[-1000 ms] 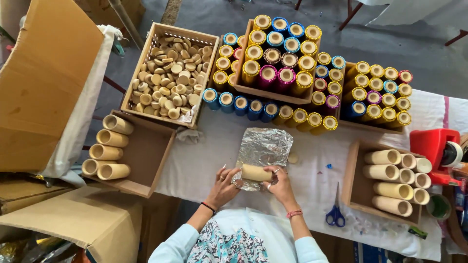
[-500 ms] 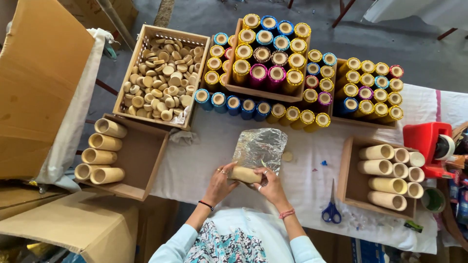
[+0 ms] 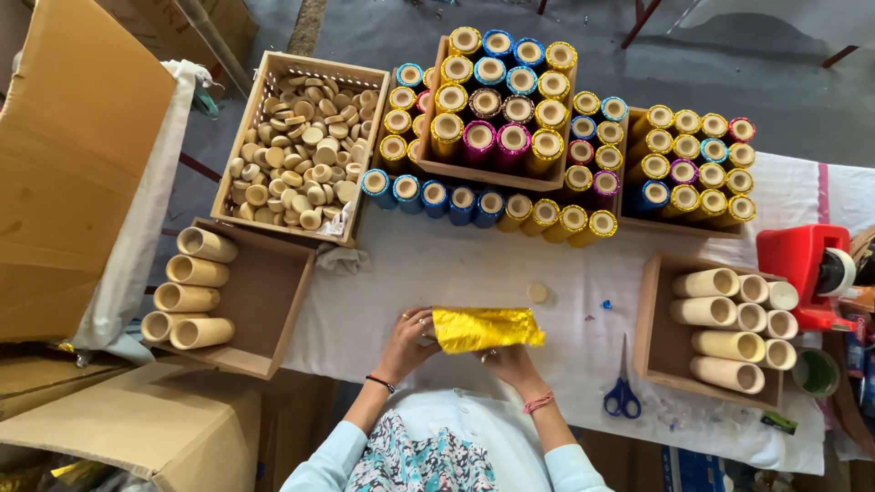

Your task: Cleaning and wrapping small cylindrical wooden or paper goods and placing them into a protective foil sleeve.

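Gold foil now covers the tube that half a second ago lay bare on a silvery sheet. Both hands clamp on it above the white table cloth: the left hand curls its fingers round the left end, the right hand grips from beneath, wrists angled inward. Blue scissors lie just to the right; a box of plain tubes stands beyond.
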